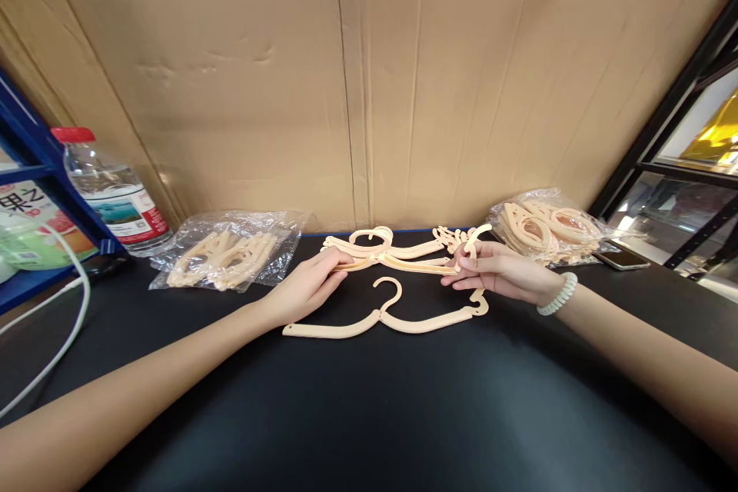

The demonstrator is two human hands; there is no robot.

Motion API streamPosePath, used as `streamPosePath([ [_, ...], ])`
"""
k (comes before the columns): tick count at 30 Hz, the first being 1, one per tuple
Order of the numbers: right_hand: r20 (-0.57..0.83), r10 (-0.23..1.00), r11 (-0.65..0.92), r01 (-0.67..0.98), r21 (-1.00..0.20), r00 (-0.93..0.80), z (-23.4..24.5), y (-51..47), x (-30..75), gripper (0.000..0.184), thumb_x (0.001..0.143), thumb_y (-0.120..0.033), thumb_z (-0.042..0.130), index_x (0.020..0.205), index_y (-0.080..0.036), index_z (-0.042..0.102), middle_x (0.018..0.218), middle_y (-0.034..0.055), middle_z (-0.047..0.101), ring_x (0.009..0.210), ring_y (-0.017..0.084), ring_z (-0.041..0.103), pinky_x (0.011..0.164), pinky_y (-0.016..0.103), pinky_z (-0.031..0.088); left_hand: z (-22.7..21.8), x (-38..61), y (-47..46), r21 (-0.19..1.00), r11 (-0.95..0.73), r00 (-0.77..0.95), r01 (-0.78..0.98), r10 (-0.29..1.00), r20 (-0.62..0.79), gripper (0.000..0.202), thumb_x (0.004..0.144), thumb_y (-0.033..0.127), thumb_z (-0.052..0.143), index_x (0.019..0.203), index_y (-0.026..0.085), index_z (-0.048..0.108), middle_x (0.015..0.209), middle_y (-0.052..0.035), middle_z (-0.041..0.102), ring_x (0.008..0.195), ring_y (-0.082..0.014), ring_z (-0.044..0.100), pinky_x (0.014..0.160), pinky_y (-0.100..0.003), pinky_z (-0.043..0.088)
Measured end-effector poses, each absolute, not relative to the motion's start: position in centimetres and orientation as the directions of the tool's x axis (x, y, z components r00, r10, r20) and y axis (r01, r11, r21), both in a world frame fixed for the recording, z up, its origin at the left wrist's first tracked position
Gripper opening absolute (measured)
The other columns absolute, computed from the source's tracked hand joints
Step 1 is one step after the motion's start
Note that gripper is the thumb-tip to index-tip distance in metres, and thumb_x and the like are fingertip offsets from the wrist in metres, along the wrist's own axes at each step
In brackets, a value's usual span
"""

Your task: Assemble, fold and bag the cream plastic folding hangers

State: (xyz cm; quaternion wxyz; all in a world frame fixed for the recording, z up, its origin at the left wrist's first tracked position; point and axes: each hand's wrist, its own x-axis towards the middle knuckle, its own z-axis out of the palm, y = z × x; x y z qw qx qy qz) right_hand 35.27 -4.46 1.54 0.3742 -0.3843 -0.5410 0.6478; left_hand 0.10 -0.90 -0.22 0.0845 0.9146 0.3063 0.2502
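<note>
A cream plastic hanger (397, 264) is held just above the black table (369, 400) between both hands. My left hand (308, 288) pinches its left arm, fingers closed on it. My right hand (490, 273) grips its right end, a white bead bracelet on the wrist. A second cream hanger (386, 319) lies flat on the table just in front of the hands. Behind the held one lies a small pile of more hangers (380, 242).
Two clear plastic bags of cream hangers lie at the back, one on the left (227, 254) and another on the right (545, 227). A water bottle (115, 196) stands by a blue shelf (28, 169). A white cable (69, 323) and a phone (623, 258) are there. Cardboard wall behind.
</note>
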Motion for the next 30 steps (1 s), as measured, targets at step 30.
streamPosePath([
  [30,0.079,0.983,0.087,0.036,-0.996,-0.167,0.6,-4.9,33.5,0.047,0.063,-0.049,0.087,0.077,-0.017,0.055,0.068,0.0017,0.065,0.063,0.016,0.068,0.060,0.026,0.057,0.0,0.2,-1.1,0.300,-0.787,0.683,0.539,0.617,0.390,0.022,0.100,0.026,0.035,0.112,0.022,0.053,0.100,-0.0051,0.059,0.089,-0.0193,0.057,0.081,-0.032,0.045],
])
